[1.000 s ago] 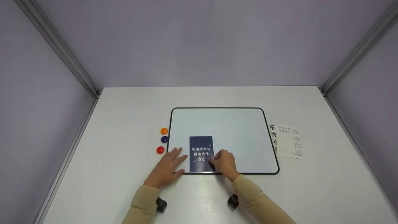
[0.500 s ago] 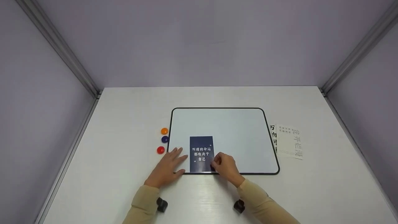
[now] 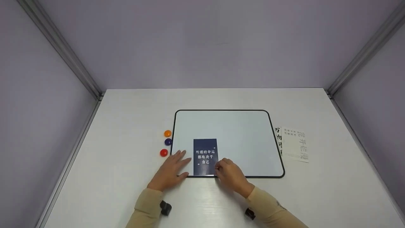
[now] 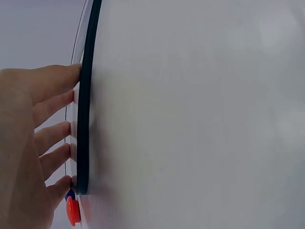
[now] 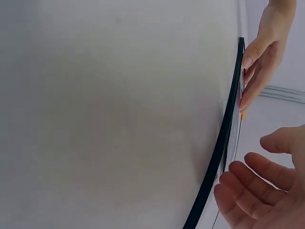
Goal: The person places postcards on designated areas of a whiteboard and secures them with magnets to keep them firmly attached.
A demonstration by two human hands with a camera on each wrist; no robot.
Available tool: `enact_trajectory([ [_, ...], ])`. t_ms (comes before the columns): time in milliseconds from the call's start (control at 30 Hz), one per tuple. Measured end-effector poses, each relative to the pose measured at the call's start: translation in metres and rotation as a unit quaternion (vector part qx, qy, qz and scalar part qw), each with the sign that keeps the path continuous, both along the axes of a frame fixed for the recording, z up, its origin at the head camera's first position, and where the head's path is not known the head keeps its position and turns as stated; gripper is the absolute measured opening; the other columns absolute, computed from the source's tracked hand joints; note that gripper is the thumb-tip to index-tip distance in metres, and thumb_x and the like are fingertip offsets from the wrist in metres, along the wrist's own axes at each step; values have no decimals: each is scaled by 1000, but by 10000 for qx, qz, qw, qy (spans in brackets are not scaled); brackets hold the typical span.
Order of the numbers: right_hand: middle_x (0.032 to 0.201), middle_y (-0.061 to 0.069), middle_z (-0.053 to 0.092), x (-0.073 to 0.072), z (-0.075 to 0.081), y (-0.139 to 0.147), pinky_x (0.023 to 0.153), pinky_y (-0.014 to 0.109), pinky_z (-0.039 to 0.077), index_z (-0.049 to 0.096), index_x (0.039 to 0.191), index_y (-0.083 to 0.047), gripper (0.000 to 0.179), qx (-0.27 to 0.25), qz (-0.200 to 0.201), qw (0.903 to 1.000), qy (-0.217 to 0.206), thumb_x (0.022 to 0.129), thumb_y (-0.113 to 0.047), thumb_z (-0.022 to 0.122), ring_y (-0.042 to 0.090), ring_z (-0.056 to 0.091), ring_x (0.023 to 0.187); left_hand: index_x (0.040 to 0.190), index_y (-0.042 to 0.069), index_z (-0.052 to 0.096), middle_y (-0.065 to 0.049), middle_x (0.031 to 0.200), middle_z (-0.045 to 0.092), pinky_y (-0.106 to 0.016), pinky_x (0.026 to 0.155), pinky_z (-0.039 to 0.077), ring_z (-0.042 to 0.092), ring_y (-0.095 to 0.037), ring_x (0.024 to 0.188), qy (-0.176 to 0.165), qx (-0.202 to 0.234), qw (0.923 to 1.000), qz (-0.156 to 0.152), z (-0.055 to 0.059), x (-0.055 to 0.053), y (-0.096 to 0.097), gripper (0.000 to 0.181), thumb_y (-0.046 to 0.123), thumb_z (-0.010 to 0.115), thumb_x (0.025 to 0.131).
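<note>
A dark blue card with white Chinese characters lies on a whiteboard, its lower edge near the board's black front rim. My left hand rests with spread fingers on the board's front left corner, just left of the card. In the left wrist view, the left hand has its fingertips along the board, behind the rim. My right hand is at the card's lower right edge, fingers bent. In the right wrist view, the right hand shows loosely curled fingers, thumb apart, and nothing held between them.
Orange, blue and red round magnets line the board's left side. Right of the board lie overlapping pale paper cards with characters. The white table meets walls at the back and sides.
My right hand has drawn slightly back toward me, its fingertips shifting from over the card to its right edge, and the right forearm has swung rightward. Left hand and card look still.
</note>
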State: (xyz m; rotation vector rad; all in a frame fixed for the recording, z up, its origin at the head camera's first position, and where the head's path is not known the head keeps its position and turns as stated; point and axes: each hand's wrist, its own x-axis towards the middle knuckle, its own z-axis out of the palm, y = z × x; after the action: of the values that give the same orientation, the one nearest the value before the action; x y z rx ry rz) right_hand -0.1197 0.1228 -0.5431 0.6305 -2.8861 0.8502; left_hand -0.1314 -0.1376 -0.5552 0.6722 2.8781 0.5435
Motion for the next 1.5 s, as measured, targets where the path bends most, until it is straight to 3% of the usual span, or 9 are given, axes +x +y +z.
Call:
enact_trajectory([
  [200, 110, 11, 67, 4, -1, 4, 90, 34, 57, 65, 110, -2, 26, 565, 850, 9937, 452, 89, -16, 67, 23, 65, 102, 143, 20, 47, -6, 158, 35, -47, 122, 27, 30, -28, 149, 41, -133, 9999, 37, 1, -1, 1, 53, 38, 57, 94],
  [433, 134, 17, 58, 6, -4, 5, 105, 40, 50, 60, 126, -1, 42, 1177, 1437, 9814, 477, 91, -23, 64, 30, 58, 123, 139, 17, 52, -7, 154, 42, -47, 120, 31, 37, -28, 145, 276, -69, 9995, 116, 1, 2, 0, 49, 35, 59, 94],
  [567, 142, 18, 53, 8, -5, 6, 108, 43, 47, 58, 130, -5, 43, 1323, 1497, 9794, 290, 93, -26, 62, 32, 54, 130, 134, 14, 57, -7, 148, 50, -47, 117, 37, 45, -28, 139, 648, -75, 9978, 90, 0, 4, 0, 45, 33, 61, 93],
  [700, 147, 17, 48, 10, -5, 8, 111, 46, 44, 56, 134, -11, 42, 1419, 1500, 9784, 95, 95, -27, 58, 34, 49, 135, 126, 13, 62, -6, 139, 59, -43, 112, 44, 54, -26, 131, 1268, -50, 9919, -22, -2, 4, 0, 38, 30, 62, 92],
  [900, 149, 19, 45, 11, -5, 10, 112, 48, 42, 56, 135, -14, 42, 1514, 1647, 9745, 152, 96, -29, 56, 36, 46, 137, 119, 13, 66, -5, 129, 65, -38, 106, 50, 60, -22, 122, 1889, 18, 9820, -32, -3, 2, 1, 31, 25, 65, 91],
  [1233, 148, 22, 44, 10, -5, 10, 107, 47, 47, 55, 135, -8, 44, 1539, 1833, 9709, 62, 96, -27, 57, 40, 45, 137, 114, 13, 69, -3, 113, 70, -34, 97, 55, 65, -19, 108, 2297, 257, 9726, 265, 0, -2, -2, 28, 22, 69, 88],
  [1500, 151, 22, 40, 11, 0, 5, 108, 46, 46, 50, 139, -8, 50, 1693, 1809, 9686, -204, 97, -33, 55, 39, 40, 141, 113, 14, 70, -4, 109, 70, -33, 95, 56, 65, -19, 104, 2135, 280, 9743, 660, 3, -5, -6, 28, 24, 71, 87],
])
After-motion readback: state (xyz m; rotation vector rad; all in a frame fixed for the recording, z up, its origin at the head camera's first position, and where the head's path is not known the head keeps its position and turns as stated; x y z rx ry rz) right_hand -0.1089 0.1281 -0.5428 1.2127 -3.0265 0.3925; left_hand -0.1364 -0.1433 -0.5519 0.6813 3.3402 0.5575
